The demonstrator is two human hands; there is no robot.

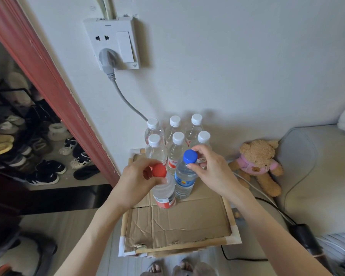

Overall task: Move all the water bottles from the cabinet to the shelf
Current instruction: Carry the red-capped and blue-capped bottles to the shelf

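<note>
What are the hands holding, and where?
The left hand holds the red-capped bottle by its cap; the right hand holds the blue-capped bottle by its cap.

Your left hand (136, 177) and right hand (211, 168) are bare, with no rings, watch or gloves. Both forearms are uncovered, no sleeves showing. At the bottom edge, your toes peek out of grey open-toed slippers (177, 268).
</note>
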